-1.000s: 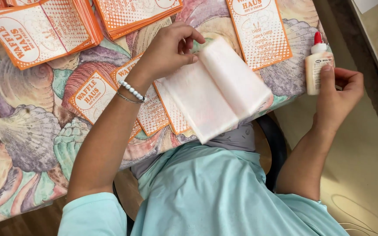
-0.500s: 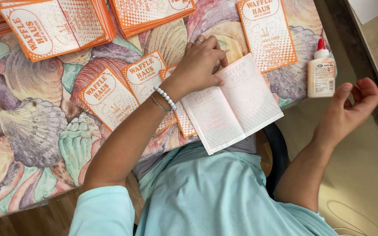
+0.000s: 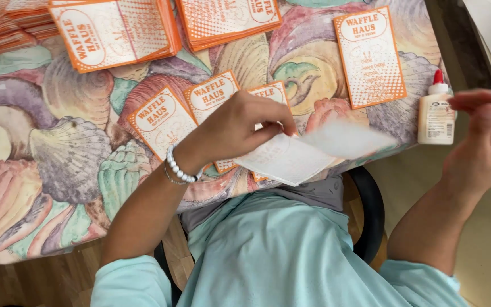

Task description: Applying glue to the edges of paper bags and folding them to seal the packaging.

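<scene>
Seashell-patterned cloth [image 3: 58, 165] in soft pinks, greens and lilacs covered the table, with stacks of orange-and-white printed paper bags [image 3: 115, 31] along the top of the frame. Near the middle, the left hand [image 3: 240, 128], a bead bracelet [image 3: 178, 169] at its wrist, pinched the edge of a white paper bag [image 3: 285, 159] lying plain side up at the table's near edge, lifting a flap that blurred as it moved. Three more printed bags [image 3: 163, 119] lay fanned beneath it, and a single one [image 3: 370, 57] rested flat at upper right. The right hand [image 3: 487, 136], at the right edge of the frame, hung loosely spread off the table and held nothing, just beside a small glue bottle with a red cap [image 3: 436, 113] standing upright by the table's corner. It looked to me like the flap was being opened for gluing; the next move would call for the free hand to take up the bottle while the other kept the flap raised.
</scene>
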